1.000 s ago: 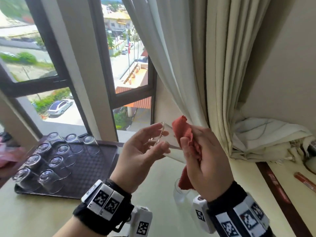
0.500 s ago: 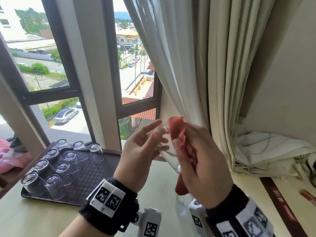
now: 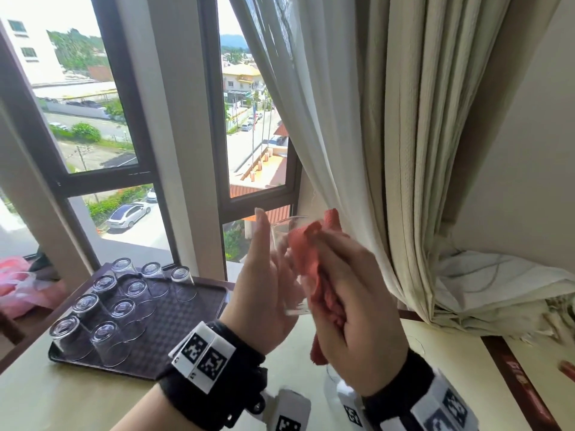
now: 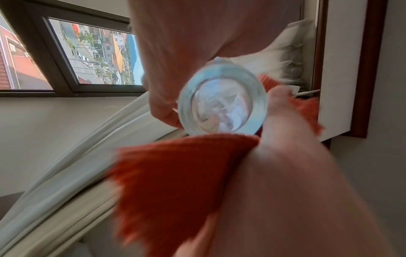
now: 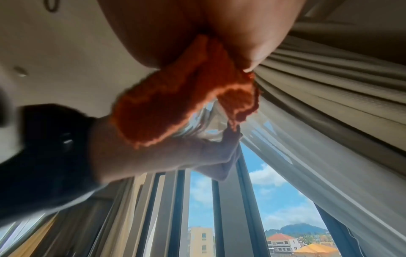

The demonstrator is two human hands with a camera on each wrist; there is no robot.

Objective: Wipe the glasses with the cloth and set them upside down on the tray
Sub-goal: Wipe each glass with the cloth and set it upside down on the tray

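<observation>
Clear glasses (image 3: 124, 309) inverted on tray (image 3: 174, 346)

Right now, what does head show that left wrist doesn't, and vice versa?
Head only: the tray with nine upturned glasses, and another glass on the table below the hands.
Left wrist only: the held glass's round base, seen end-on.
Both: left hand holding that glass, right hand pressing the cloth to it, plus curtain and window.
</observation>
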